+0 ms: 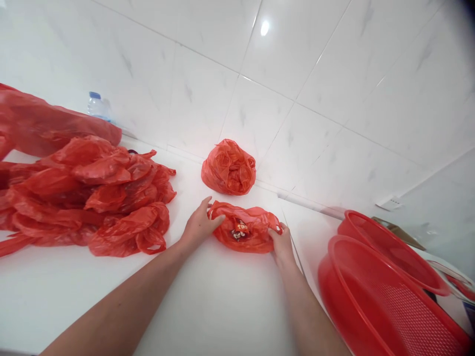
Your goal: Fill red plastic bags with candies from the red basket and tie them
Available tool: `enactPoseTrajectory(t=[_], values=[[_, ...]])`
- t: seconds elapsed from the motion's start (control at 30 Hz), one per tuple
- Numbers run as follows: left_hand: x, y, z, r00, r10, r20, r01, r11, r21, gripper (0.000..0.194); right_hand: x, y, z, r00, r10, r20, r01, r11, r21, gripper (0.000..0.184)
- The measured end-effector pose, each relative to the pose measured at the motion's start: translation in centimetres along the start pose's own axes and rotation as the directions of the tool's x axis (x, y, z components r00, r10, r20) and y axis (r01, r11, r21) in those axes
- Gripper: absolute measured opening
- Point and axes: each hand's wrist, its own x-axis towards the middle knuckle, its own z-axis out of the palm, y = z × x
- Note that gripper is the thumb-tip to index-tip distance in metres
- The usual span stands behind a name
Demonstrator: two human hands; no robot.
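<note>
A red plastic bag [256,242] lies on the white table in front of me, its mouth spread wide. Inside it sits a small dark packet [240,231] with light and orange printing, too small to read. My left hand [200,222] has the bag's left end between thumb and fingers, the index fingertip sticking out past the rim; its other fingers are hidden. At the right end, my right hand [282,244] pinches the bag's rim near a handle loop. Just behind stands another red plastic bag [229,168], bunched up, touching neither hand.
A large heap of crumpled red plastic bags [107,198] covers the table's left. A clear bottle with a blue cap [95,104] stands behind it by the tiled wall [208,89]. Two red plastic baskets [334,277] stand at the right, near a wall socket [392,203].
</note>
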Motion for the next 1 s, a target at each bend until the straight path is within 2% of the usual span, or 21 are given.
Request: enactPoseTrajectory(t=[0.1,0.2,0.3,0.37,0.43,0.53,0.6,0.63,0.7,0.77,0.83,0.9,0.97,1.0], values=[[-0.4,0.3,0.1,0.992,-0.008,0.126,0.006,1.0,0.019,0.058,0.2,0.1,0.7,0.999,0.025,0.044,-0.028,0.996,0.09,0.06],[-0.6,1.3,0.5,0.991,-0.006,0.135,0.023,0.992,-0.126,0.046,-0.3,0.3,0.5,0.997,0.021,0.074,-0.036,0.977,0.212,0.051],[-0.2,2.9,0.8,0.992,-0.054,0.111,0.088,0.941,-0.326,0.042,-0.4,0.4,-0.2,0.996,0.021,0.092,-0.051,0.938,0.342,0.048],[0.4,4.3,0.8,0.995,-0.069,0.072,0.094,0.896,-0.434,0.043,-0.2,0.4,-0.9,0.999,0.025,0.047,-0.04,0.934,0.355,0.041],[1.0,5.8,0.8,0.999,-0.041,0.014,0.043,0.862,-0.505,0.046,0.2,0.4,-1.5,0.999,0.038,-0.035,-0.024,0.939,0.343,0.033],[1.6,7.9,0.4,0.996,0.028,-0.089,-0.071,0.847,-0.527,0.052,0.6,0.2,-2.4,0.983,0.056,-0.176,0.011,0.933,0.358,0.03],[1.5,8.6,0.0,0.993,0.054,-0.1,-0.099,0.843,-0.528,0.055,0.6,-0.3,-2.9,0.976,0.083,-0.202,0.019,0.889,0.458,0.03],[1.4,8.8,-0.2,0.995,0.064,-0.079,-0.097,0.836,-0.54,0.056,0.5,-0.7,-3.2,0.981,0.102,-0.165,0.004,0.839,0.545,0.029],[1.1,8.5,-0.8,0.995,0.1,0.006,-0.077,0.799,-0.596,0.055,0.4,-1.3,-3.9,0.994,0.112,0.007,-0.082,0.68,0.728,0.028],[0.9,7.3,-1.3,0.99,0.13,0.06,-0.055,0.731,-0.681,0.049,0.3,-1.7,-4.5,0.984,0.072,0.161,-0.175,0.505,0.845,0.028],[1.0,5.6,-1.8,0.997,0.072,0.033,-0.023,0.662,-0.749,0.043,0.4,-1.6,-4.9,0.976,0.033,0.217,-0.213,0.383,0.899,0.026],[1.1,3.5,-2.3,0.996,-0.072,-0.044,0.012,0.632,-0.775,0.038,0.6,-1.2,-4.9,0.977,0.04,0.211,-0.211,0.355,0.911,0.026],[1.2,1.7,-2.6,0.978,-0.189,-0.09,0.06,0.665,-0.744,0.037,0.8,-0.5,-4.5,0.975,0.056,0.216,-0.219,0.422,0.879,0.031],[1.2,1.0,-2.6,0.974,-0.211,-0.084,0.093,0.708,-0.7,0.04,0.8,-0.3,-4.3,0.973,0.039,0.229,-0.22,0.474,0.852,0.037]])
